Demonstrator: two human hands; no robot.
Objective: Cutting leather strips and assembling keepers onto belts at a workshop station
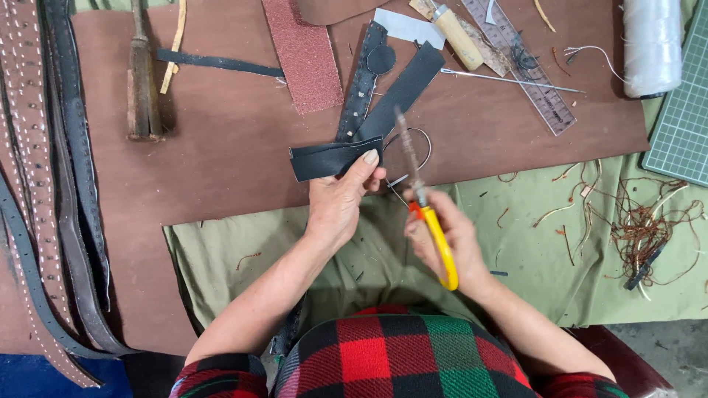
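Left hand (pixel 338 203) pinches a folded black leather strap (pixel 328 158) at its end, thumb on top, just above the counter (pixel 221 147) edge. Right hand (pixel 450 236) is clenched around a yellow-handled tool (pixel 431 228), blade blurred, probably snips or an awl, tip up beside the strap and a thin wire ring (pixel 420 147). To do this well, keep the pinch close to the work end so the layers stay aligned, and bring the tip in square, away from the thumb. The strap looks matte, stiff and flat; the counter sheet is smooth brown board over olive cloth (pixel 531 243). Near: coarse red sandpaper (pixel 302 51), clear ruler (pixel 527 66), white thread spool (pixel 653 44), studded belts (pixel 37 184), thread scraps (pixel 641 221).
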